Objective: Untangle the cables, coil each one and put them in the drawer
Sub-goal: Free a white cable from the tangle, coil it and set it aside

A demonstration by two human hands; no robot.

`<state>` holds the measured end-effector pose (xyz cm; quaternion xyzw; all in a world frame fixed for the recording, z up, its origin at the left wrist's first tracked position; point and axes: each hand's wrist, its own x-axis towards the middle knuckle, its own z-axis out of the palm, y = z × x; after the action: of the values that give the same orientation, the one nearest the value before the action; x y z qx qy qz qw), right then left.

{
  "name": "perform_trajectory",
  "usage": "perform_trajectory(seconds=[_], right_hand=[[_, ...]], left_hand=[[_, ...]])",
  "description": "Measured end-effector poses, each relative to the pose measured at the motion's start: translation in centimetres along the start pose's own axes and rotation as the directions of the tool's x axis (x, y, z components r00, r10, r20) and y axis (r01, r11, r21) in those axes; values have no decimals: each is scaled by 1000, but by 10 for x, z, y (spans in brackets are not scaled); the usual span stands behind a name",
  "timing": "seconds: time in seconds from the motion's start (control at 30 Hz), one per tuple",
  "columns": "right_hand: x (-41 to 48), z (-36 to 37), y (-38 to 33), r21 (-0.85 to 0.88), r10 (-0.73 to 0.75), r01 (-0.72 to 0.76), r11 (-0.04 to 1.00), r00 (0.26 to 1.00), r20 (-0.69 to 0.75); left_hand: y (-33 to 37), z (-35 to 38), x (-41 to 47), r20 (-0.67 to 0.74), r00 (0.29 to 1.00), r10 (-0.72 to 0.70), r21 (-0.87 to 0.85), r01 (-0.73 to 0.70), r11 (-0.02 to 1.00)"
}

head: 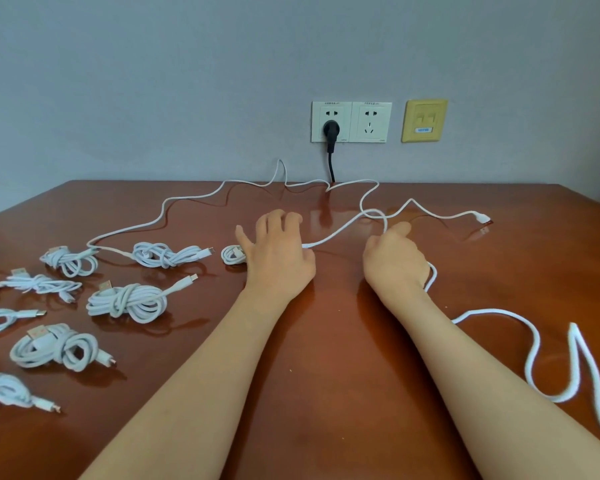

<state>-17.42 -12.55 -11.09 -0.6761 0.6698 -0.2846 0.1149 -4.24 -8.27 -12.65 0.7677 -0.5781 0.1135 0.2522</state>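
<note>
Two hands are out on the desk (326, 341), bare forearms reaching in from the bottom edge. The right hand (395, 261) is clenched around the loose cable (489, 310). The cable drops into the top of the fist from a small loop just beyond it, comes out again at the wrist side and snakes off in big bends toward the right edge, where it gets cut off. The left hand (278, 252) sits palm down with fingers spread and a bit arched. The same cable runs in under its inner edge, but honestly I can't tell if it's pinching it or just resting on top. A small coil (231, 255) lies touching its outer side, half hidden by the hand.

Over on the left are the coiled bundles (129, 303), all white, and a few are chopped off by the frame edge. A thinner cable (160, 209) wanders from those bundles to the back of the desk and tangles with the loop near the right hand, and a connector (480, 217) lies off to the right. I can't say which strand belongs to which cable.

The desk is glossy reddish-brown wood against a grey wall (153, 81). On the wall are sockets (369, 121), one with a black plug (330, 129) in it, and a yellow plate (424, 120) beside them. There's something green at the far left edge that's too cropped to make out.
</note>
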Motion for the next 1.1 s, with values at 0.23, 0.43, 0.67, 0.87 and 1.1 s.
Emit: perform_trajectory(seconds=[0.23, 0.43, 0.67, 0.87, 1.1], right_hand=[[5, 6, 4, 339, -70, 129, 932, 981, -181], [3, 6, -1, 629, -146, 267, 730, 960, -238], [-6, 1, -16, 864, -336, 214, 455, 940, -56], [-15, 3, -20, 897, -427, 73, 435, 894, 134], [-19, 7, -17, 762, -476, 160, 627, 854, 211]], left_hand=[[1, -5, 4, -226, 971, 72, -362, -152, 920], [2, -10, 3, -187, 982, 37, -535, -133, 835], [18, -16, 4, 124, 992, -21, -883, 121, 454], [14, -14, 4, 305, 939, 158, -950, 287, 126], [13, -14, 4, 399, 917, 5, -914, 398, 73]])
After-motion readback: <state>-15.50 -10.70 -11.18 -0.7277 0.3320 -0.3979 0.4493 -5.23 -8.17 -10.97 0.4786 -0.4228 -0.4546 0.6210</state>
